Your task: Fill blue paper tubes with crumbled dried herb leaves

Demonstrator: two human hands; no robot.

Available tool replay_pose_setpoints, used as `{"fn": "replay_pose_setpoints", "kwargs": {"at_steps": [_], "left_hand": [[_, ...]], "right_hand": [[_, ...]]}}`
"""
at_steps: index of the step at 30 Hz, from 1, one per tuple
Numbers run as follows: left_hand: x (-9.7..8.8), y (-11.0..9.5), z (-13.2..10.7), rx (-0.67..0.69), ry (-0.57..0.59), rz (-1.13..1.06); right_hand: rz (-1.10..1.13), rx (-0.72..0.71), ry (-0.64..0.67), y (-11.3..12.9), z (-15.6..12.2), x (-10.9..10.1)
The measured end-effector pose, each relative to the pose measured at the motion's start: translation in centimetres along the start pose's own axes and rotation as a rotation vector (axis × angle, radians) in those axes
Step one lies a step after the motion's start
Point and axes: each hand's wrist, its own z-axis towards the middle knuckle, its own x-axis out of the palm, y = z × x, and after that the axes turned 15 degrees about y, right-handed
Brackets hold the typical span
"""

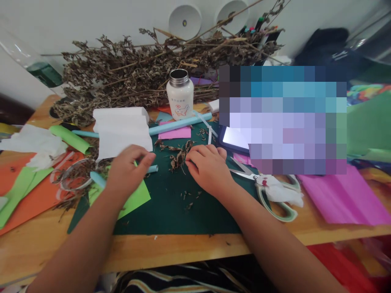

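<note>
My left hand (130,171) is over the left side of a dark green mat (171,217). Its thumb stands out from loosely curled fingers, and nothing shows in them. A light blue paper tube (152,169) and a lime green paper sheet (136,199) show partly behind this hand. My right hand (209,165) rests on the mat, its fingertips closed at the edge of a small heap of dried leaves (179,156). Leaf crumbs (189,205) lie nearer to me. Scissors (255,179) lie spread beside my right hand, white tissue on their handles.
A large bundle of dried stems (122,73) spans the back. Before it stand a lidless white bottle (180,95) and a longer blue tube (180,124). A white paper roll (122,130), a strainer (77,175), orange paper (24,195) and magenta paper (345,195) lie around. One area is pixelated.
</note>
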Motion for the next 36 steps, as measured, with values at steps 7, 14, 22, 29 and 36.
{"fn": "replay_pose_setpoints", "kwargs": {"at_steps": [7,14,22,29,36], "left_hand": [[1.6,-3.7,-1.2,0.081,0.418,-0.267],[1.3,-3.4,-1.1,0.061,0.437,-0.370],[1.6,-3.1,-1.3,0.008,0.428,-0.606],[2.0,-3.7,-1.4,-0.051,0.539,-0.696],[1.5,-3.8,-1.3,0.043,0.677,-0.585]], "right_hand": [[-0.002,-0.277,-0.075,0.9,-0.4,-0.3],[0.016,-0.308,0.003,0.7,-0.4,-0.5],[0.046,-0.320,0.010,0.2,-0.5,-0.7],[0.065,-0.365,0.016,0.4,-0.6,-0.7],[-0.034,-0.429,-0.025,0.8,-0.8,-0.5]]}}
